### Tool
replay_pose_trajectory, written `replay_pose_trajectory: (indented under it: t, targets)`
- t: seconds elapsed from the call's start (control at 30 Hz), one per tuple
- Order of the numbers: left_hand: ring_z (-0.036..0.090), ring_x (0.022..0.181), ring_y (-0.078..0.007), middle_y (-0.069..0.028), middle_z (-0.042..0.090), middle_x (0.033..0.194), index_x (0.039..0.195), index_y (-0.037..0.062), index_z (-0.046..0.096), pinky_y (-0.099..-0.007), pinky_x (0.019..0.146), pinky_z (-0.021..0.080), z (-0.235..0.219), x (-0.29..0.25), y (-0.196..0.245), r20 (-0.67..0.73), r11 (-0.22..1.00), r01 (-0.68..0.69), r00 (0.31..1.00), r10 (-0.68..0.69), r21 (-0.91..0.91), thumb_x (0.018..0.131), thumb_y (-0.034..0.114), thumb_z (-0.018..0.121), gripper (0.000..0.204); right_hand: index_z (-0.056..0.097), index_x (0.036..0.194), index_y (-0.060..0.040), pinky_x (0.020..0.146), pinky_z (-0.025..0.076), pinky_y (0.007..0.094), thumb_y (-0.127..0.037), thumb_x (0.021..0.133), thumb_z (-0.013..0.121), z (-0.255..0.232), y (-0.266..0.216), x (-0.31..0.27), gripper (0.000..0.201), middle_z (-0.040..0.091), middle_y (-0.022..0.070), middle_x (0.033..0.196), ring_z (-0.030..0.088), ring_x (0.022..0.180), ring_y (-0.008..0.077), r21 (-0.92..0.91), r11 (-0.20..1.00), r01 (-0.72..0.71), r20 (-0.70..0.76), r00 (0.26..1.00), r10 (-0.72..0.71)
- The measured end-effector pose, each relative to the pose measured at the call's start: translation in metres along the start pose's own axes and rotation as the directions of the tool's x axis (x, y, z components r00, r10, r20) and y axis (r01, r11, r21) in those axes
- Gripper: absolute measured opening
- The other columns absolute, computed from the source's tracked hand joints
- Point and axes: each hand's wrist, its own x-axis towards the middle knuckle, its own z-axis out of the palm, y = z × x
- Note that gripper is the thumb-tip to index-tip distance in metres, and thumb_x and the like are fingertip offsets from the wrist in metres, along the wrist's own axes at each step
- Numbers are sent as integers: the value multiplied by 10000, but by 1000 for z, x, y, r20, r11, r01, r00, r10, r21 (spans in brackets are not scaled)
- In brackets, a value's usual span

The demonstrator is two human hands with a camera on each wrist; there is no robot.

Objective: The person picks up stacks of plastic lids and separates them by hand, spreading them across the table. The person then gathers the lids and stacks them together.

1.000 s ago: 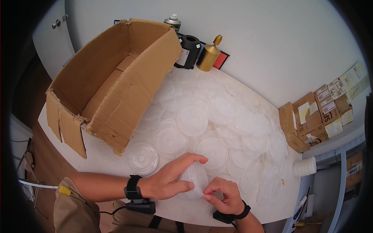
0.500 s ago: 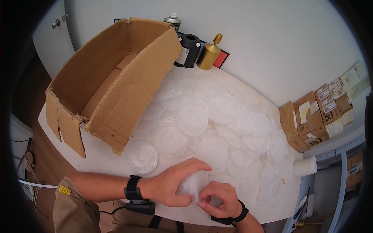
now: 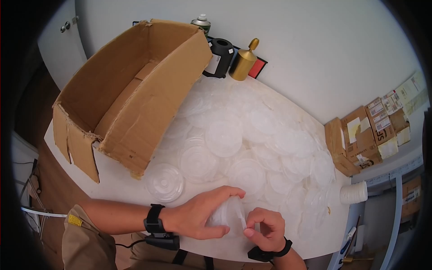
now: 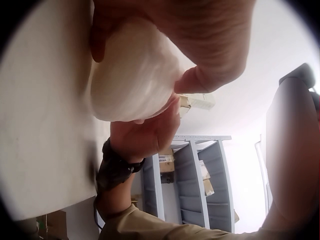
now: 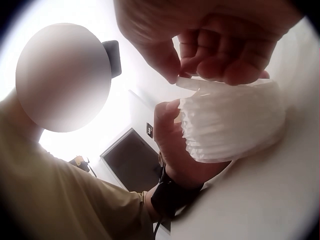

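Note:
Near the table's front edge my left hand [image 3: 195, 217] grips a stack of clear plastic lids [image 3: 219, 215], thumb on the near side and fingers round the far side. The stack stands on its edge, and its ridged rims show in the right wrist view. My right hand [image 3: 268, 227] pinches the rim of the end lid [image 5: 187, 83] between thumb and forefinger. That lid leans a little away from the rest of the stack. Behind both hands spreads a heap of similar round lids [image 3: 246, 175]. One lid [image 3: 164, 182] lies apart, left of the heap.
A large open cardboard box [image 3: 135, 139] stands at the left of the white table [image 3: 121, 193]. At the back are a black holder [image 3: 220, 58], a gold canister [image 3: 243, 65] and a spray can [image 3: 201, 23]. A lid stack [image 3: 353, 192] lies at the right edge, near cardboard cartons [image 3: 357, 139].
My right hand has moved a little to the right, and the end lid now tilts off the stack towards it. My left hand keeps its hold in nearly the same place.

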Motion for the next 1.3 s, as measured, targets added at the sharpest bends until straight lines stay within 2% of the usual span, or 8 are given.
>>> replay_pose_trajectory:
  t: [0.23,0.43,0.5,0.57,0.7,0.9,1.03,1.3]
  targets:
    - [529,1268,-255,-161,522,1391,1492,3,370,-379,1093,405,3,-1,4,-61,989,82,994,-90,-123,790,107,728,795,650,911,11,584,406,212,8,893,695,-14,-4,-8,49,633,20,716,530,602,70,72,985,-157,-454,874,172]
    - [494,1309,-237,-130,515,1411,1493,10,373,-362,1133,365,1,0,1,-85,994,49,995,-58,-100,814,103,724,770,588,1034,1,500,476,236,-58,963,656,-35,2,3,115,611,28,677,584,562,91,130,991,13,-633,771,73]
    - [499,1306,-234,-118,520,1412,1484,13,387,-361,1137,361,1,0,2,-53,987,87,994,-95,-133,818,100,720,749,585,1036,-5,517,485,235,-84,974,656,-44,3,10,123,654,52,726,607,601,100,24,999,41,-813,583,-4]
    - [500,1304,-234,-116,527,1404,1477,16,397,-361,1139,360,2,1,2,-55,986,89,994,-98,-140,826,106,720,732,596,1096,-2,547,499,229,-112,988,634,-62,4,6,159,717,93,877,640,648,110,-21,1000,16,-780,625,-27]
    - [504,1297,-230,-115,549,1374,1458,17,425,-360,1145,350,3,0,3,-64,979,118,989,-130,-164,855,128,723,681,590,1256,2,579,506,219,-140,988,614,-73,0,15,305,722,134,1113,674,703,109,-10,996,-94,-862,506,39]
    - [501,1296,-219,-110,562,1336,1443,22,442,-355,1164,318,2,-2,3,-85,974,126,986,-144,-189,887,106,707,622,567,1299,16,614,514,220,-112,955,640,-54,4,18,374,709,108,1000,647,702,108,20,991,-133,-783,614,98]
    - [507,1279,-207,-109,563,1324,1428,23,456,-346,1139,345,3,0,1,-111,977,126,983,-146,-173,894,100,709,596,649,1161,26,657,505,261,-108,911,696,-33,10,0,287,646,50,859,621,712,119,-23,990,-136,-326,938,121]
    - [569,1197,-270,-186,580,1280,1359,-16,474,-352,1034,434,6,1,0,-198,997,61,978,-68,-37,928,274,740,584,699,947,-15,628,491,265,-27,851,754,-8,-4,7,112,638,70,780,620,668,164,-203,978,-45,-23,999,41]
